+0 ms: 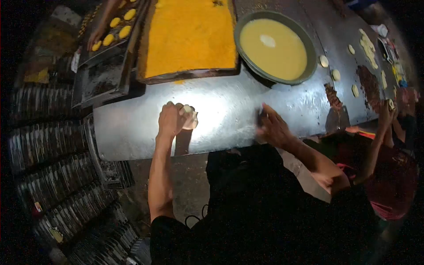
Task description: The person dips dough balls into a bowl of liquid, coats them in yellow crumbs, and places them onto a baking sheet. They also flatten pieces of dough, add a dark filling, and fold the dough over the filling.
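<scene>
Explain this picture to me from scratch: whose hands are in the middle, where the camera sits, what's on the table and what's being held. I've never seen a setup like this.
There is no machine here. One camera, worn on a person's head, looks down at their own bare hands.

The left hand holds pale, dough-like material. The right hand is over the table edge, too blurred to tell whether it holds anything.

On the metal table are a tray of orange-yellow material and a round basin of pale yellow liquid with a whitish patch. Pale pieces lie right of it.

At upper left, someone else's hand reaches to yellow pieces. Another person works at far right.
</scene>
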Demonstrator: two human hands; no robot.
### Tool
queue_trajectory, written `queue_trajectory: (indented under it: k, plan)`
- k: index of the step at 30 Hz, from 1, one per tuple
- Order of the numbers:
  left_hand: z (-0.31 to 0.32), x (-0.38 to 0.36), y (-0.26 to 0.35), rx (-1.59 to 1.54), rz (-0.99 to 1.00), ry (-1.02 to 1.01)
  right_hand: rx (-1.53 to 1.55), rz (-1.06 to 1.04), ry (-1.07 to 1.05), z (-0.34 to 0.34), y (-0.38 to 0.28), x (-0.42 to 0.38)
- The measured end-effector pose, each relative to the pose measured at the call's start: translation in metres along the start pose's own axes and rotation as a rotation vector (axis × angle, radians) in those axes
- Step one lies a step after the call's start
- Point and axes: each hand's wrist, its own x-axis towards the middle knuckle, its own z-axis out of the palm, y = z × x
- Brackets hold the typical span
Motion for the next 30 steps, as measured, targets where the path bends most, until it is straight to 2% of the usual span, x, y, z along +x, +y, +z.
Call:
queue_trajectory:
  k: [2, 3, 5, 6, 8, 10, 11, 12, 14, 15, 16, 18, 19, 20, 21, 22, 24, 26, 28, 30]
  plan:
    - [-0.011, -0.023, -0.016, -0.144, 0.004, 0.111, -0.176, -0.065, -0.287, -0.047, -0.021, -0.007]
    - [-0.008, -0.034, -0.031, -0.132, 0.007, 0.138, -0.184, -0.082, -0.265, -0.050, -0.020, -0.002]
    - [0.005, -0.053, -0.062, -1.120, -0.369, 0.050, 0.017, 0.500, -0.661, -0.054, -0.022, 0.008]
    - [0.000, -0.058, -0.062, -1.112, -0.364, 0.072, 0.017, 0.480, -0.649, -0.055, -0.035, 0.023]
    - [-0.008, -0.071, -0.047, -1.281, -0.446, 0.219, 0.099, 0.271, -0.220, -0.059, -0.072, 0.070]
    - [-0.016, -0.077, -0.029, -1.437, -0.352, 0.228, 0.111, -0.110, 0.132, -0.026, -0.081, 0.108]
    - [-0.018, -0.080, -0.022, -1.499, -0.311, 0.221, -0.062, -0.218, 0.204, 0.000, -0.077, 0.130]
    - [-0.017, -0.079, -0.017, -1.537, -0.261, 0.217, -0.052, -0.248, 0.208, 0.009, -0.085, 0.140]
    - [-0.019, -0.079, -0.008, -1.720, -0.178, 0.194, 0.014, -0.189, -0.015, 0.020, -0.105, 0.161]
    - [-0.030, -0.084, 0.006, -1.853, -0.175, 0.141, 0.451, 0.124, -0.131, 0.001, -0.146, 0.162]
    - [-0.021, -0.079, 0.010, -1.870, -0.070, 0.162, 0.831, 0.103, -0.113, 0.013, -0.158, 0.174]
    - [-0.011, -0.071, 0.012, -1.483, -0.087, 0.209, 1.553, 0.425, -0.328, 0.001, -0.187, 0.164]
    - [-0.011, -0.070, 0.009, -1.414, -0.060, 0.169, 1.452, 0.404, -0.266, -0.001, -0.196, 0.162]
    - [-0.011, -0.070, 0.007, -1.342, -0.034, 0.133, 1.240, 0.294, -0.232, 0.013, -0.185, 0.163]
    - [-0.026, -0.077, 0.019, -1.249, -0.045, 0.125, 1.084, 0.296, -0.251, 0.015, -0.178, 0.159]
    - [-0.015, -0.075, 0.011, -1.171, 0.021, 0.125, 0.930, 0.300, -0.264, 0.014, -0.172, 0.155]
    - [-0.010, -0.076, 0.003, -1.473, -0.032, -0.001, 0.986, 0.423, -0.239, -0.020, -0.169, 0.143]
    - [-0.015, -0.078, 0.002, -1.578, -0.135, -0.013, 0.969, 0.417, -0.067, -0.035, -0.136, 0.125]
    - [-0.005, -0.070, -0.003, -1.564, -0.084, -0.017, 1.083, 0.497, 0.068, -0.063, -0.119, 0.105]
    - [0.006, -0.060, -0.010, -1.571, -0.173, 0.082, 1.002, 0.543, 0.415, -0.076, -0.070, 0.089]
